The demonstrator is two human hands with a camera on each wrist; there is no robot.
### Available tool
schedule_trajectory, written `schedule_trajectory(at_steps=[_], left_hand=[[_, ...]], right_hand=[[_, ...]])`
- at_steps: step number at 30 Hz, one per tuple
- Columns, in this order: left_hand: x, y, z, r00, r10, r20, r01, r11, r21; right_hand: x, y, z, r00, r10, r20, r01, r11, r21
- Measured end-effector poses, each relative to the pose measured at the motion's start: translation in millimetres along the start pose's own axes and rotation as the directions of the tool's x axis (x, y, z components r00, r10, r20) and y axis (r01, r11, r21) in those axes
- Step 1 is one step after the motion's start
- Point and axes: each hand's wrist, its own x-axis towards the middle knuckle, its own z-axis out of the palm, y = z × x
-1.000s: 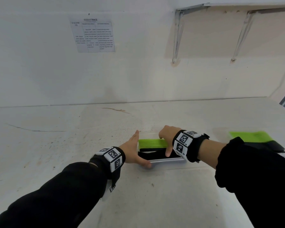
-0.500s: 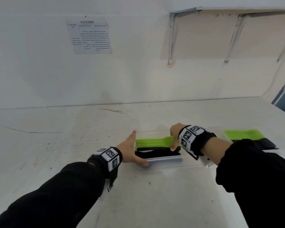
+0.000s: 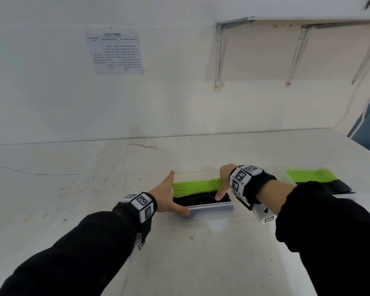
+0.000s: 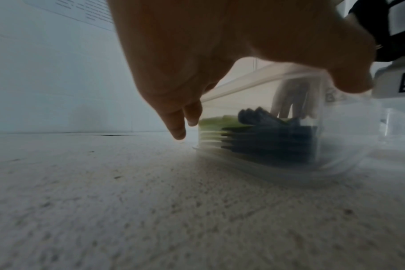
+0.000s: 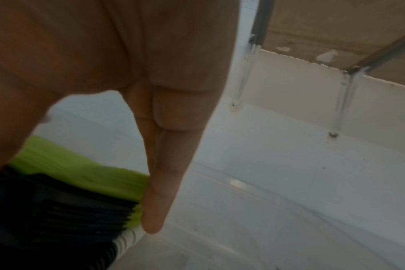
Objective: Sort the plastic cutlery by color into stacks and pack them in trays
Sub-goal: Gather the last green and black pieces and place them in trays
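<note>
The left hand (image 3: pixel 166 198) lies flat and relaxed against the left end of a clear tray (image 3: pixel 209 208), thumb along its near wall, steadying it. The right hand (image 3: pixel 223 182) reaches down into the tray, straight fingers pressing the ends of the green cutlery stack (image 3: pixel 195 185), thumb on the black cutlery stack (image 3: pixel 198 199); nothing is gripped. The tray sits on the white worktop (image 3: pixel 94 189); a second tray (image 3: pixel 320 182) of green and black cutlery stands to the right. The pieces look light, stiff and slippery, likely to slide apart; best squeezed as a bundle from both ends.
</note>
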Motion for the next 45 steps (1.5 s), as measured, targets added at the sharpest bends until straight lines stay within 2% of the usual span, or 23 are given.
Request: schedule_trajectory(at_steps=[7, 11, 16, 18, 20, 23, 27, 31, 36, 42, 45], left_hand=[[-1.4, 1.4, 0.4, 1.0, -0.001, -0.012, 0.001, 1.0, -0.01], [-1.4, 2.7, 0.7, 1.0, -0.001, -0.019, 0.001, 1.0, -0.006], [-1.4, 2.6, 0.8, 1.0, 0.001, -0.022, -0.002, 1.0, -0.013], [-1.1, 1.8, 1.4, 1.0, 0.001, -0.026, -0.002, 1.0, -0.025], [-0.7, 0.4, 3.0, 0.999, -0.001, -0.034, -0.001, 0.999, -0.055], [-1.3, -0.8, 5.1, 0.999, -0.003, -0.04, -0.002, 0.992, -0.125], [-2.0, -1.0, 7.7, 1.0, -0.012, -0.011, 0.009, 0.975, -0.223], [-3.8, 1.7, 14.0, 0.998, -0.061, 0.011, 0.061, 0.934, -0.352], [1.1, 3.7, 22.5, 0.988, -0.134, -0.074, 0.077, 0.854, -0.515], [8.7, -4.1, 31.3, 0.98, -0.148, -0.133, 0.07, 0.883, -0.464], [13.1, -6.8, 33.6, 0.975, -0.151, -0.162, 0.061, 0.887, -0.457]], right_hand=[[11.7, -8.0, 13.5, 0.987, -0.071, -0.147, 0.06, 0.995, -0.076], [6.0, -12.8, 15.0, 0.988, -0.085, -0.131, 0.071, 0.992, -0.104], [-4.0, -5.6, 6.6, 0.991, -0.073, -0.115, 0.076, 0.997, 0.018], [-5.6, 0.6, 1.3, 0.987, -0.081, -0.14, 0.083, 0.996, 0.013], [-10.8, 6.6, -4.1, 0.985, -0.044, -0.165, 0.051, 0.998, 0.036], [-15.4, 26.2, -11.1, 0.975, 0.038, -0.221, 0.0, 0.986, 0.167], [-24.3, 65.5, -12.7, 0.92, 0.258, -0.296, -0.156, 0.932, 0.327], [-31.1, 91.2, -2.6, 0.901, 0.377, -0.214, -0.287, 0.889, 0.357], [-30.1, 98.8, 12.6, 0.917, 0.398, -0.027, -0.362, 0.857, 0.366], [-17.4, 97.6, 31.7, 0.963, 0.245, -0.11, -0.213, 0.946, 0.244], [-21.9, 94.0, 30.8, 0.94, 0.32, -0.121, -0.248, 0.882, 0.401]])
